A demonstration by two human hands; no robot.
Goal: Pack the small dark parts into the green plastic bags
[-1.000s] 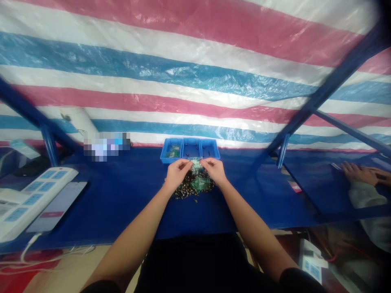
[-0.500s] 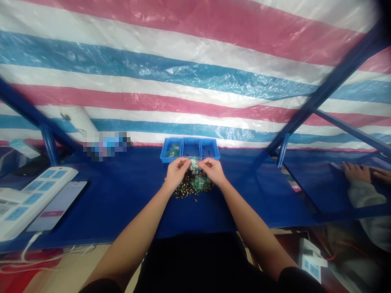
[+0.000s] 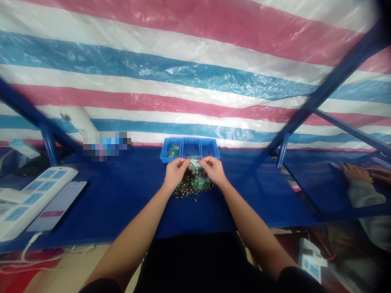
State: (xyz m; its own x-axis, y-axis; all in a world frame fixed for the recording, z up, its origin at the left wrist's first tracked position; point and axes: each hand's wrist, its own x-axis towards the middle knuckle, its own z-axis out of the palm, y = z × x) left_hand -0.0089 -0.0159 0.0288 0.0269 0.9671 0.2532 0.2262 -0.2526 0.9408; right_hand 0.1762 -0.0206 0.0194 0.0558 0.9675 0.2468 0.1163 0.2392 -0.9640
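Observation:
Between my hands is a small clear plastic bag [image 3: 194,162] with something pale and greenish in it. My left hand [image 3: 176,173] pinches its left edge between thumb and fingers. On the other side, my right hand [image 3: 214,169] pinches the right edge the same way. Below lies a heap of small brass-and-black metal pieces [image 3: 185,190], too small to name. Green-tinted clear bags [image 3: 200,184] rest on the heap's right part. Just beyond my hands stand three joined blue bins [image 3: 210,141]; the left one holds green-tinted bags, the other two a few small dark pieces.
A white power strip [image 3: 45,195] and a phone [image 3: 58,206] on a cable lie on the blue table [image 3: 122,195] at left. Blue frame bars [image 3: 284,148] rise on both sides before a striped sheet [image 3: 195,89]. Another person's hands [image 3: 357,172] are at far right.
My right hand has shifted slightly up and right along the bag's edge. The bag appears a little more spread between my hands. The heap and bins stay put.

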